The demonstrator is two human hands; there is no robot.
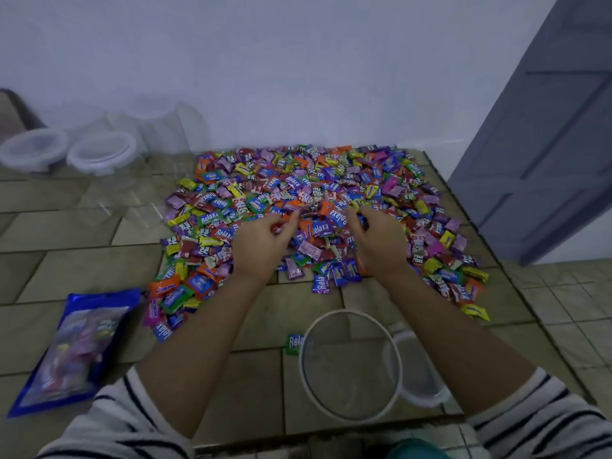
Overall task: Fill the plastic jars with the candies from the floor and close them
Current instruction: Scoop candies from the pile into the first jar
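A wide heap of wrapped candies (308,190) in many colours covers the tiled floor in front of me. My left hand (261,243) and my right hand (381,243) both rest in the near middle of the heap, fingers curled around candies. An open clear plastic jar (351,366) stands close to me between my forearms, and nothing shows inside it. Its lid (417,369) lies just to the right of it. One green candy (293,342) lies apart beside the jar's left rim.
Two clear jars with lids on (102,152) (33,147) and more clear jars (159,127) stand at the back left by the wall. A blue bag of candies (73,349) lies at the near left. A grey door (546,144) stands on the right.
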